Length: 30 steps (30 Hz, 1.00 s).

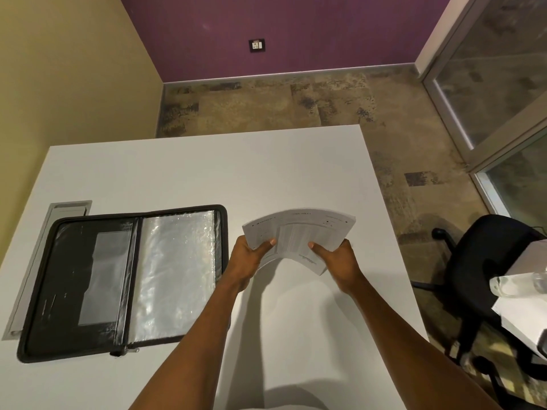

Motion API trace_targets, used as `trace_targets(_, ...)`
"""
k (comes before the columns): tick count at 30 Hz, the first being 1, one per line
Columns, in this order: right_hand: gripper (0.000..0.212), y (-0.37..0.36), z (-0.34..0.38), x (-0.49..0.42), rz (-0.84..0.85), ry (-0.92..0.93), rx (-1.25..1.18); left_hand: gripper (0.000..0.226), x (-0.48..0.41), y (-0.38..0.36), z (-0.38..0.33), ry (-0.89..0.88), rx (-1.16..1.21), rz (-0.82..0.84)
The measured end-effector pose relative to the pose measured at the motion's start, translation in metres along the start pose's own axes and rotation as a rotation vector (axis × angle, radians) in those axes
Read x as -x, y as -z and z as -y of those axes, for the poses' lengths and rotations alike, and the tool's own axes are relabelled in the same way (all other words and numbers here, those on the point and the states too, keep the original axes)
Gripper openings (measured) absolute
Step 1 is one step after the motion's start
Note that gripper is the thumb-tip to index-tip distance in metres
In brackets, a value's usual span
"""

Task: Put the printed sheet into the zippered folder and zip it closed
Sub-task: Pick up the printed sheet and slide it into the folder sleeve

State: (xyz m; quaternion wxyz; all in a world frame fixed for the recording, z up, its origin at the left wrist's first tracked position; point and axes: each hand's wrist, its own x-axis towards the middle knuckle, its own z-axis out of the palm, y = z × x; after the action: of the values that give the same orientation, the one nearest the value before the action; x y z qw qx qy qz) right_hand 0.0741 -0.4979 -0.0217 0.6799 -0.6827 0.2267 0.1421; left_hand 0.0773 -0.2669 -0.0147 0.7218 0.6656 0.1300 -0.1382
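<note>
A black zippered folder (88, 279) lies open flat on the left of the white table (207, 167), clear plastic sleeves on its right half and a pocket on its left half. To its right, the printed sheet (299, 232) is held above the table, bowed upward in the middle. My left hand (248, 255) grips its left edge with the thumb on top. My right hand (337, 258) grips the right edge the same way. The zipper pull (127, 350) lies at the folder's near edge.
A grey cable hatch (44, 261) is set into the table behind the folder's left side. A black office chair (485, 270) stands on the floor at the right, beside another white desk (521, 315) with a clear bottle on it.
</note>
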Motion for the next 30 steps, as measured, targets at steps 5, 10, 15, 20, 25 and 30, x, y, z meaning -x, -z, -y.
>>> trace_targets(5, 0.029, 0.002, -0.005, -0.001, 0.024, 0.017, 0.034, 0.024, 0.001, 0.001, 0.005, -0.002, 0.001, -0.002)
trace_targets(10, 0.019, 0.0, -0.01, 0.001, 0.025, -0.011, 0.034, 0.025, 0.003, 0.001, 0.02, 0.063, -0.004, -0.008)
trace_targets(15, 0.035, 0.002, -0.003, 0.0, 0.074, 0.028, 0.128, 0.022, 0.003, 0.002, 0.027, 0.115, -0.068, -0.008)
trace_targets(20, 0.048, 0.003, 0.014, 0.002, 0.207, 0.045, 0.191, 0.025, 0.003, 0.016, 0.014, 0.14, -0.047, 0.021)
trace_targets(25, 0.033, -0.013, 0.027, 0.01, 0.33, 0.065, 0.21, 0.044, 0.012, 0.05, 0.002, 0.198, 0.09, 0.113)
trace_targets(30, 0.032, -0.056, 0.027, 0.018, 0.321, 0.048, 0.206, 0.044, 0.028, 0.091, -0.003, 0.217, 0.143, 0.075)
